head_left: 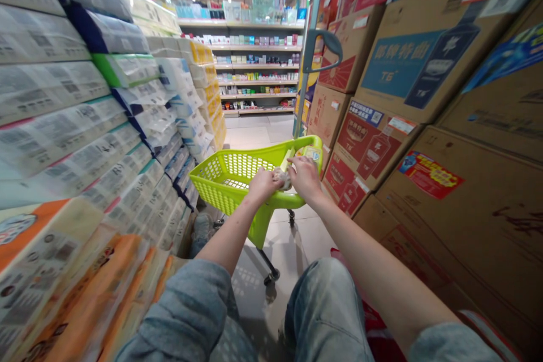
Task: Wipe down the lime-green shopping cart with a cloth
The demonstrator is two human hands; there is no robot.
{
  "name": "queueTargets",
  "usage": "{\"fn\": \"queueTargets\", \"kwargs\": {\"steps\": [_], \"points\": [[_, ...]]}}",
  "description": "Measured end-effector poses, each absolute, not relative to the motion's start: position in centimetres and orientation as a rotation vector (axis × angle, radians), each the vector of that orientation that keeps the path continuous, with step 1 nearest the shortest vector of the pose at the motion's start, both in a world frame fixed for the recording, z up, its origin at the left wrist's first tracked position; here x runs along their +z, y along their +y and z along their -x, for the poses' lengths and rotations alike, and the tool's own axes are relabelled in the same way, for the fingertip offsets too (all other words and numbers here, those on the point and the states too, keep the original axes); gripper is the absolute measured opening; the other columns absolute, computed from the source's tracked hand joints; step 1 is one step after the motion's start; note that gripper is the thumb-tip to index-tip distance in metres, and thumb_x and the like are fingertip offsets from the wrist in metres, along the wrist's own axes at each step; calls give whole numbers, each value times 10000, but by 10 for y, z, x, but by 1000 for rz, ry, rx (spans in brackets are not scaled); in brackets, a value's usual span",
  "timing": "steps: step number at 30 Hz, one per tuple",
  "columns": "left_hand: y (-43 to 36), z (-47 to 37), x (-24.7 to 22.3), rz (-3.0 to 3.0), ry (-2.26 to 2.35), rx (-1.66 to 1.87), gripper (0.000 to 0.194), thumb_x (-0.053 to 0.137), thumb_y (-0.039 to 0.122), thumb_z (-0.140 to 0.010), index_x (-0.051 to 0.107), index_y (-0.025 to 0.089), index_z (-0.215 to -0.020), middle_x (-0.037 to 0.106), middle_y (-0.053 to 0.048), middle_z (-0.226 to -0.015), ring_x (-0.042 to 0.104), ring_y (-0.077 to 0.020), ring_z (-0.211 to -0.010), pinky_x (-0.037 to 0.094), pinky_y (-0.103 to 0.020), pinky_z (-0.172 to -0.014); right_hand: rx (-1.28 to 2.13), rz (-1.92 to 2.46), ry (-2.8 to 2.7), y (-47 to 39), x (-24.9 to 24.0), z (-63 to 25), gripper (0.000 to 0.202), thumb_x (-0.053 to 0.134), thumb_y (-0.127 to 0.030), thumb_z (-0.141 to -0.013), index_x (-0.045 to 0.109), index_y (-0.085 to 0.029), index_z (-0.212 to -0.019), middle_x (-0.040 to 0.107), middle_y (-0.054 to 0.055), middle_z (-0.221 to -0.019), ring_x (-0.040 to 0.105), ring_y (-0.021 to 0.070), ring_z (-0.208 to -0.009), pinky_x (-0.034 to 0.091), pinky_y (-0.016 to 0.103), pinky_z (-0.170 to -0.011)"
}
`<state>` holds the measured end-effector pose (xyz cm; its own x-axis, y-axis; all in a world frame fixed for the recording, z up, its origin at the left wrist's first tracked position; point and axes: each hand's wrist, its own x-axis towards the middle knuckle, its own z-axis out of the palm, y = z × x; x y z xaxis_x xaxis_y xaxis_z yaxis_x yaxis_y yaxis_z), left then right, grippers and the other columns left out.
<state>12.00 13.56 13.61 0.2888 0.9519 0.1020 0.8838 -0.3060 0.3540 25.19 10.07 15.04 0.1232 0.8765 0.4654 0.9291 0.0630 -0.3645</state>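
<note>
A lime-green shopping cart with a perforated basket stands in front of me, angled to the left. At its near right end, my left hand is closed on a small crumpled whitish-brown bundle, whose kind I cannot make out. My right hand meets the bundle from the right, its fingers bent and pinched together at its edge. Beyond that hand, a printed label shows inside the cart's rounded green handle.
Stacked paper packs line the left side. Cardboard cartons are piled high on the right. A metal post with a grey handle rises beyond the cart. Shelves of small goods cross the back. Orange packs lie near left.
</note>
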Motion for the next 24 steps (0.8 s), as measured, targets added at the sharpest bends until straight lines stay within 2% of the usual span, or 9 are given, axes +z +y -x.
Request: {"fn": "queueTargets", "kwargs": {"steps": [3, 5, 8, 10, 12, 15, 18, 21, 24], "points": [[141, -130, 136, -2410, 1771, 366, 367, 568, 439, -763, 686, 172, -986, 541, -123, -1224, 527, -257, -1119, 427, -291, -885, -286, 1885, -1710, 101, 151, -257, 395, 444, -243, -866, 578, -199, -1235, 517, 105, -1322, 379, 262, -1254, 233, 437, -1065], [143, -135, 135, -2482, 1744, 326, 351, 561, 410, -782, 668, 182, -1025, 487, -118, -1323, 475, -272, -1204, 398, -311, -946, -308, 1946, -1758, 107, 149, -263, 433, 441, -267, -872, 523, -187, -1290, 440, 117, -1396, 285, 282, -1324, 167, 482, -1087], [145, -141, 133, -2453, 1664, 261, 340, 509, 326, -823, 626, 184, -1109, 594, -117, -1214, 564, -255, -1099, 416, -317, -909, -253, 2080, -1771, 124, 147, -274, 486, 437, -328, -882, 457, -173, -1342, 329, 144, -1469, 190, 326, -1370, 181, 528, -1068], [148, -143, 130, -2410, 1589, 286, 441, 496, 262, -822, 525, 194, -1257, 649, -111, -1121, 610, -253, -1014, 438, -318, -854, -155, 2193, -1728, 135, 147, -279, 520, 433, -383, -886, 426, -175, -1362, 289, 164, -1484, 194, 353, -1364, 244, 542, -1034], [153, -145, 127, -2422, 1466, 349, 510, 489, 194, -807, 462, 200, -1317, 647, -109, -1124, 613, -252, -1003, 446, -314, -837, -89, 2268, -1703, 143, 150, -284, 534, 426, -425, -887, 418, -188, -1366, 298, 169, -1476, 237, 360, -1341, 308, 535, -995], [162, -148, 121, -2465, 1311, 387, 386, 467, 133, -797, 576, 174, -1165, 623, -114, -1143, 596, -235, -1019, 440, -299, -870, -127, 2267, -1750, 148, 155, -290, 471, 410, -429, -892, 500, -197, -1292, 413, 166, -1390, 344, 331, -1265, 390, 472, -934], [170, -151, 113, -2436, 1292, 374, 321, 525, 185, -789, 586, 124, -1098, 593, -152, -1161, 573, -252, -1045, 438, -318, -896, -186, 2223, -1800, 154, 160, -296, 435, 420, -442, -879, 580, -179, -1186, 478, 170, -1307, 387, 318, -1211, 406, 441, -918], [173, -150, 105, -2407, 1260, 378, 413, 588, 260, -764, 550, 97, -1142, 567, -177, -1183, 552, -280, -1084, 437, -344, -911, -169, 2256, -1722, 166, 160, -300, 544, 439, -492, -853, 503, -167, -1285, 402, 189, -1377, 327, 357, -1262, 370, 505, -947], [174, -148, 98, -2387, 1215, 402, 422, 574, 257, -765, 541, 130, -1166, 550, -164, -1225, 526, -287, -1141, 418, -357, -948, -10, 2369, -1687, 180, 156, -301, 644, 450, -482, -839, 365, -186, -1405, 277, 185, -1473, 198, 435, -1331, 339, 583, -943]]}}
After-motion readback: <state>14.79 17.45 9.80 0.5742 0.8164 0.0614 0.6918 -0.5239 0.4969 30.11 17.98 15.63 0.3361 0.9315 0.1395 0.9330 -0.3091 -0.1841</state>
